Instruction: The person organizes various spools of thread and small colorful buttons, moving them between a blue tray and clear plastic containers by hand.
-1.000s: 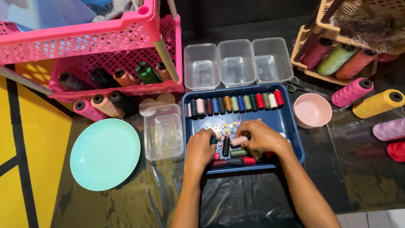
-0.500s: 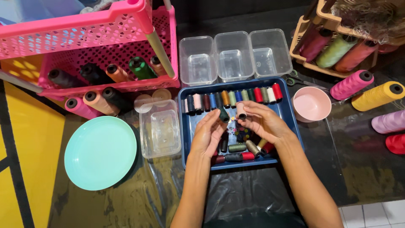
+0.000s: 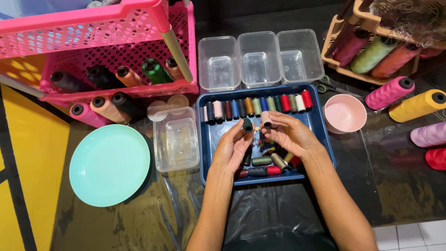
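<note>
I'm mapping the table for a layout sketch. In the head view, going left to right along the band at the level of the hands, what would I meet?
Mint green plate → clear tub → left hand holding a dark green spool → right hand holding a pale pink spool → pink bowl → lilac thread cone.

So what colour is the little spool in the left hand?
Dark green spool, pinched in the left hand; the head view shows it.

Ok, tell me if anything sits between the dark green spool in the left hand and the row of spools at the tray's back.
Nothing visible does. The left hand holds the dark green spool just in front of the row of spools, with only bare blue tray below.
</note>
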